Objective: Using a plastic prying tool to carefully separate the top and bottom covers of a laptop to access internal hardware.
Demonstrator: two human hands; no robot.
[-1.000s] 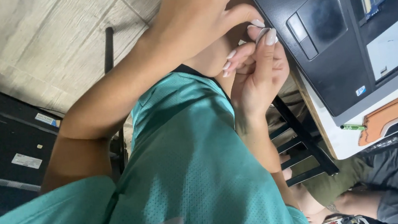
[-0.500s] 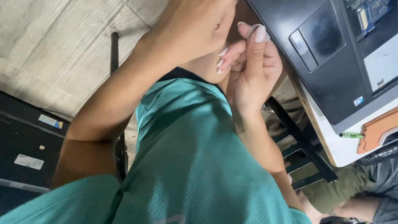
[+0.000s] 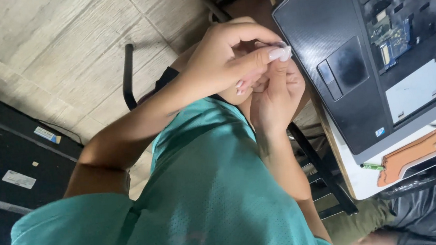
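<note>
**Two hands pinching together beside an opened laptop**

An opened black laptop [image 3: 360, 63], matte textured plastic with circuit boards exposed, lay on the white desk [image 3: 362, 181], its long axis running from 11 to 5 o'clock. At its 9 o'clock edge, the left hand [image 3: 223, 59] and right hand [image 3: 276, 99] touched, fingertips pinched; what they held stayed hidden.

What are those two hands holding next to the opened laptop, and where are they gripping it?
It cannot be told. The left hand and right hand are pressed together beside the laptop, fingers pinched as if on something tiny, but nothing shows between them.
</note>
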